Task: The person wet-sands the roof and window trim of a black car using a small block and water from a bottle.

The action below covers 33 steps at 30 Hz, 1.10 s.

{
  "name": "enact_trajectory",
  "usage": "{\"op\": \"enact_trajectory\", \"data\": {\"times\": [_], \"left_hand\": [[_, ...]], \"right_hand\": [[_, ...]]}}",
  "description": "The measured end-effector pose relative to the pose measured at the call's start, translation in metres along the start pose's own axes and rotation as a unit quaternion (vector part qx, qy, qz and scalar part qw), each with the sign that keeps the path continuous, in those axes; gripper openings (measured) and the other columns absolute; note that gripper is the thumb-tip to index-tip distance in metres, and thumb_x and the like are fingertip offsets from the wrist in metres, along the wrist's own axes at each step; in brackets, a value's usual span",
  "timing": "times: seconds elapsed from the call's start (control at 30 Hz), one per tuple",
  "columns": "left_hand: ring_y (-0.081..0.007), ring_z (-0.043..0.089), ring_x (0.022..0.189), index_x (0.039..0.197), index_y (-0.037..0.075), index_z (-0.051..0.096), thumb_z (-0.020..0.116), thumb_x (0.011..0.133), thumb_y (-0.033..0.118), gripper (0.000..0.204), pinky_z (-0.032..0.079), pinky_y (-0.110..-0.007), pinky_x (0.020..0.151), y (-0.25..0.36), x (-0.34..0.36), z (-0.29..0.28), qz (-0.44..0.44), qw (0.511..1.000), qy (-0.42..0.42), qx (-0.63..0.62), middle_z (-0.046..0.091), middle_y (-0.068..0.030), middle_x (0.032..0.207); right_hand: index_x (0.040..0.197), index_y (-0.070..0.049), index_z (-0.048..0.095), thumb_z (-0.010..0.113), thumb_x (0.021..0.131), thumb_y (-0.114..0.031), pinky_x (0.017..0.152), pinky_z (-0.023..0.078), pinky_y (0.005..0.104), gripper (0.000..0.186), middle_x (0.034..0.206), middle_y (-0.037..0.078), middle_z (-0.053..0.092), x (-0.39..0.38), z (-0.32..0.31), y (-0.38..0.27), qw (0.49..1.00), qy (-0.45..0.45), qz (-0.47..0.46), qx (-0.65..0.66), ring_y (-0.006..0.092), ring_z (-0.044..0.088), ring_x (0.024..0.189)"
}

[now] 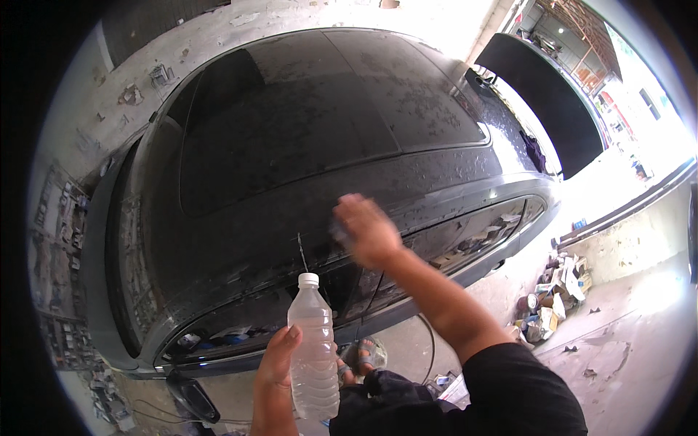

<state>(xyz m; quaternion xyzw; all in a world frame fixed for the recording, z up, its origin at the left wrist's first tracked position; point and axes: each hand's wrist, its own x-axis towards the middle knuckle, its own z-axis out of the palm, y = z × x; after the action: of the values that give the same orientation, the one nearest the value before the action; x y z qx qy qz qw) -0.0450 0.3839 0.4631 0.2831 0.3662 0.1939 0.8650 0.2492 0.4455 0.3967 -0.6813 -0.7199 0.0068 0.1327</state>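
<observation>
My left hand [278, 354] is wrapped round a clear ribbed plastic bottle [313, 356] with a white cap. The bottle stands upright, and pale liquid shows inside it. A thin streak, like a jet of liquid, rises from the cap toward the dark car roof [283, 138]. My right hand [369, 231] is over the near edge of that roof, blurred by motion. Under its palm and fingers a small greyish piece shows, mostly hidden, so its kind is unclear. Wet-looking patches and dull smears mark the roof panel.
Below the roof edge run the car's side windows [472, 232]. A side mirror [193, 398] sticks out at lower left. The raised rear lid [542, 102] is at upper right. Cans and crumpled packaging [552, 298] lie by the right wall. A hose [432, 345] crosses the floor near my sandalled feet.
</observation>
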Motion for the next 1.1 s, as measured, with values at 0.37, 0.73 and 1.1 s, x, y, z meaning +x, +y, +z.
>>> {"op": "enact_trajectory", "data": {"times": [0.37,0.73,1.1], "left_hand": [[-0.0316,0.069,0.075,0.120,-0.002,0.051,0.068,0.078,0.059,0.077,0.057,-0.041,0.065,0.004,0.016,0.029,-0.023,1.000,-0.005,-0.015,0.065,-0.0223,0.090],[-0.0315,0.069,0.077,0.120,-0.003,0.051,0.066,0.081,0.057,0.073,0.057,-0.042,0.067,-0.002,0.021,0.023,-0.008,1.000,-0.015,-0.009,0.066,-0.0220,0.091],[-0.0288,0.068,0.078,0.119,-0.003,0.052,0.066,0.082,0.055,0.071,0.057,-0.041,0.068,0.000,0.018,0.017,0.014,1.000,-0.014,-0.010,0.066,-0.0193,0.091]], "right_hand": [[0.144,0.001,0.032,0.045,0.093,-0.031,0.119,0.013,0.0411,0.062,0.153,0.019,0.027,0.023,0.014,-0.044,0.993,-0.006,-0.097,-0.065,0.0301,0.019,0.144],[0.144,0.006,0.028,0.032,0.097,-0.045,0.118,0.008,0.0459,0.070,0.155,0.022,0.019,0.044,0.006,-0.039,0.996,-0.038,0.025,-0.073,0.0362,0.012,0.145],[0.139,0.007,0.036,0.047,0.093,-0.049,0.117,0.013,0.0467,0.074,0.150,0.026,0.026,0.043,-0.016,0.034,0.975,0.080,0.201,-0.052,0.0390,0.019,0.143]]}}
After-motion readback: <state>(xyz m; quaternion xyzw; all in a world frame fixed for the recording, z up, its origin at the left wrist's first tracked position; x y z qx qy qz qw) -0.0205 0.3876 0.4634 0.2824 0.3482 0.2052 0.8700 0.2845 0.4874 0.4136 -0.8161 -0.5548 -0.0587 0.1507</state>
